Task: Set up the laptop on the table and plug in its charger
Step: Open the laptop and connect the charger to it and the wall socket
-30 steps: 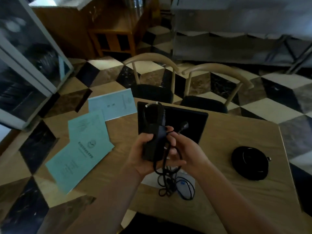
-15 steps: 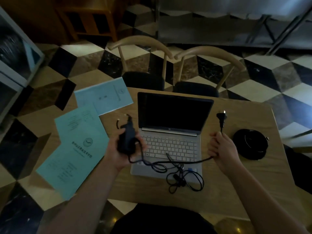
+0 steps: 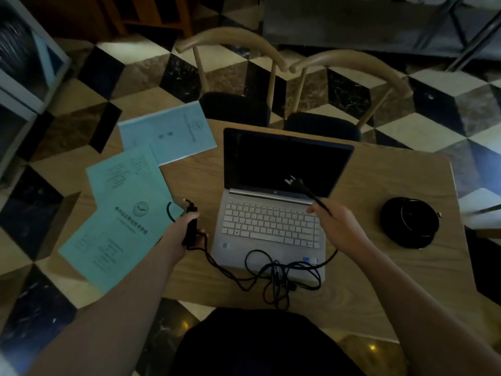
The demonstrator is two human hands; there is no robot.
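A silver laptop (image 3: 271, 229) stands with its lid up and a dark screen in the middle of the wooden table (image 3: 393, 261). My left hand (image 3: 184, 232) grips the black charger brick (image 3: 191, 226) just left of the keyboard. My right hand (image 3: 336, 226) pinches the charger cable (image 3: 315, 198) above the keyboard's right side. The wall plug (image 3: 291, 181) at the cable's end points up-left in front of the screen. The rest of the black cable (image 3: 279, 272) lies in loose loops over the laptop's front edge.
Three light-blue booklets (image 3: 130, 213) lie fanned across the table's left side, partly over its edge. A round black pouch (image 3: 409, 222) sits at the right. Two wooden chairs (image 3: 271, 77) stand beyond the far edge on a checkered floor.
The hands have drawn apart with the charger, uncovering the laptop. My left hand lowered the brick beside the keyboard. My right hand swung the plug leftward, in front of the screen.
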